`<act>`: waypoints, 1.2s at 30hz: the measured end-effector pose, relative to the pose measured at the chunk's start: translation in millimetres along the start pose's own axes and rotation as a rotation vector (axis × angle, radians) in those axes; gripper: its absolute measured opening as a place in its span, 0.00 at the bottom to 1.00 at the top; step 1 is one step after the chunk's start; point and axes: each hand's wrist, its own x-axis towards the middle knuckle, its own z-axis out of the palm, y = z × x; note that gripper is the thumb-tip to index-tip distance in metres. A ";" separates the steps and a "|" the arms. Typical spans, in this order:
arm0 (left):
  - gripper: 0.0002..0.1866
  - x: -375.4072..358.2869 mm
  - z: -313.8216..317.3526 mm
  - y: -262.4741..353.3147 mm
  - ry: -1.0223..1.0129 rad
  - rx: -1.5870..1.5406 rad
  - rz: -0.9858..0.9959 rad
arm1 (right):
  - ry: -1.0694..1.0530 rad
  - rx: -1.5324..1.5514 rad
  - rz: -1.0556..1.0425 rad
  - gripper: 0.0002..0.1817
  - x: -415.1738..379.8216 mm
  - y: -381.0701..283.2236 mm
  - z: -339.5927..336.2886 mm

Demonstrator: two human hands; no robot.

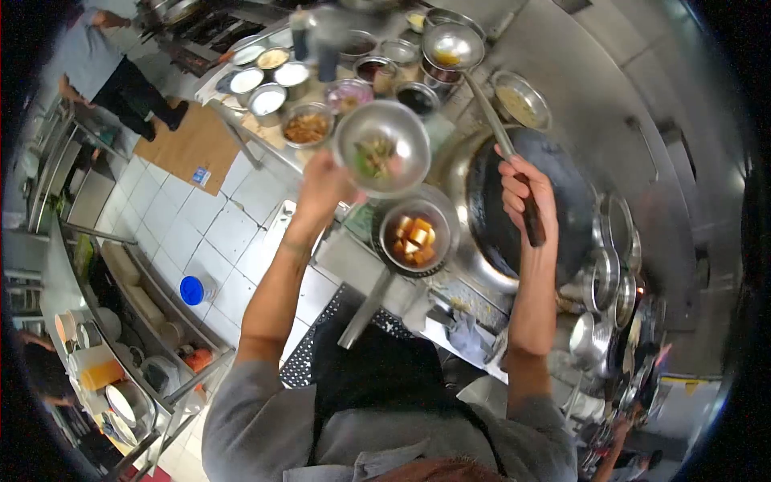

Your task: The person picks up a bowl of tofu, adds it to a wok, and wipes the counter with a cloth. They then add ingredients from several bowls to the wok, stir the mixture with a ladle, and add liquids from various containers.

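Stood in a commercial kitchen, white-tiled floor, steel cooking range (562,72). Left hand (325,181) closed on the rim of one shallow round steel bowl (381,149) holding a few greens, raised above the counter; probably light, stiff, slippery when greasy, best pinched at the rim. Right hand (526,193) wrapped round the dark grip of one long steel ladle (454,46), over one black wok (526,205). Counted one strainer of orange cubes (415,235), roughly a dozen condiment tubs (269,100) behind. Another person (104,68) far left.
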 end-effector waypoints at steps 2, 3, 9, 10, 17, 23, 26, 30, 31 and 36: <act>0.07 22.7 43.5 1.1 -0.088 -0.152 -0.001 | 0.062 -0.048 -0.067 0.19 -59.0 -13.0 3.7; 0.07 28.9 65.4 2.2 -0.107 -0.155 -0.013 | 0.089 -0.075 -0.078 0.19 -86.7 -18.0 4.4; 0.08 74.0 179.7 -3.7 -0.392 0.011 -0.122 | 0.369 -0.474 -0.158 0.22 -223.3 -20.4 -6.4; 0.09 80.2 196.6 -11.4 -0.412 0.005 -0.136 | 0.420 -0.568 -0.177 0.27 -241.8 -12.7 -12.7; 0.13 97.7 306.8 -69.1 -0.453 0.322 -0.067 | 0.670 -1.417 -0.462 0.27 -332.6 27.1 -103.2; 0.12 111.2 365.2 -100.1 -0.610 0.481 -0.017 | 0.799 -1.730 -0.473 0.29 -319.3 58.2 -145.8; 0.09 106.9 365.7 -92.6 -0.659 0.431 0.058 | 0.804 -1.701 -0.419 0.31 -316.5 67.1 -158.3; 0.04 89.2 361.3 -82.1 -0.765 0.677 0.417 | 0.755 -1.639 -0.418 0.33 -321.7 68.2 -167.9; 0.16 98.1 366.3 -93.8 -0.752 0.707 0.388 | 0.812 -1.648 -0.426 0.33 -316.5 74.0 -170.8; 0.08 82.0 378.4 -97.0 -0.665 0.795 0.792 | 0.816 -1.628 -0.460 0.32 -301.9 83.5 -175.2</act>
